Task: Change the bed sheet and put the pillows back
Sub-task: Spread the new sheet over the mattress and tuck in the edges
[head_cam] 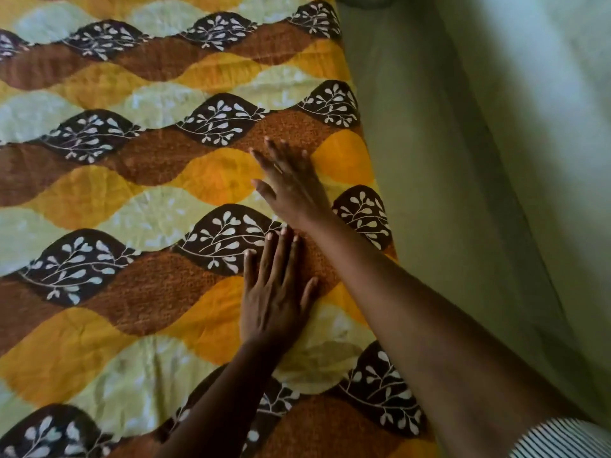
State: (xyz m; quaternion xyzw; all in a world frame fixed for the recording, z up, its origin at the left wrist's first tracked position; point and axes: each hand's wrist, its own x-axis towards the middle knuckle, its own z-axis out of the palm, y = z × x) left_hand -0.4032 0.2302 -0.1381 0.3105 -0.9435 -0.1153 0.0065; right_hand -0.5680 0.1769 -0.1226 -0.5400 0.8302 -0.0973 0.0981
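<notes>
Mostly smooth bed sheet (99, 200): brown, orange, pale-green waves, leaf motifs; left hand (277, 292), right hand (291, 183) flat, fingers straight.

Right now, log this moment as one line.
patterned bed sheet: spread | left hand: flat on it | right hand: flat on it, farther ahead | pillows: unseen

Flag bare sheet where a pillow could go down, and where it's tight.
Free: the sheet left of both hands, out to the frame's left edge, and the far stretch beyond the right hand. Tight: the strip beside the green surface, where that hand and the left hand lie flat.
</notes>
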